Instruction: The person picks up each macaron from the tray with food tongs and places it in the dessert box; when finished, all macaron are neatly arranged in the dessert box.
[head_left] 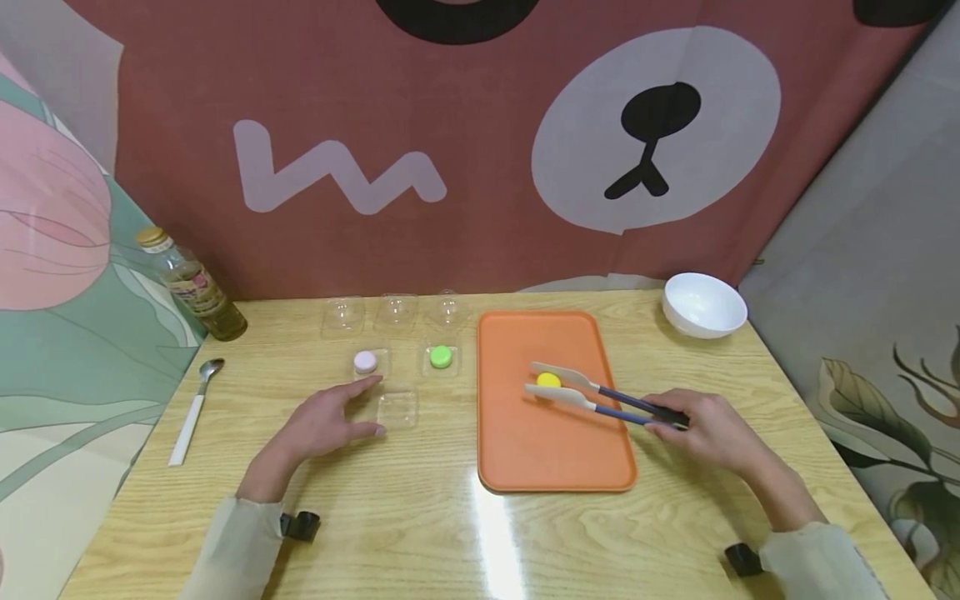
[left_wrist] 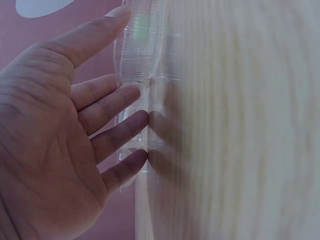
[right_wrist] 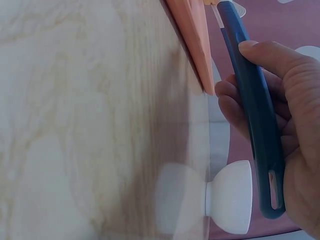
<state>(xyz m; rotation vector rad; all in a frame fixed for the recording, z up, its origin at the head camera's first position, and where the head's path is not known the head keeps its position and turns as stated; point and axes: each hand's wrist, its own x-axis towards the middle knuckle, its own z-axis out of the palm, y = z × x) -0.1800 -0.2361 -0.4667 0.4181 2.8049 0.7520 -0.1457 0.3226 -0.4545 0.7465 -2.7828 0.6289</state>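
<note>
On the orange tray [head_left: 555, 450], right hand [head_left: 712, 429] grips blue tongs [head_left: 600, 394] bracketing the yellow ball [head_left: 548, 381], unlifted; left hand [head_left: 326, 421], fingers straight, steadies an unfilled clear cup [head_left: 397, 408]; pink ball [head_left: 365, 361] and green ball [head_left: 441, 356] already cupped.

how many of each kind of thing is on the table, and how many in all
balls: 3 (pink, green, yellow)
clear cups: 6, e.g.
tongs: 1
tray: 1
bowl: 1
spoon: 1
bottle: 1
total: 14
</note>
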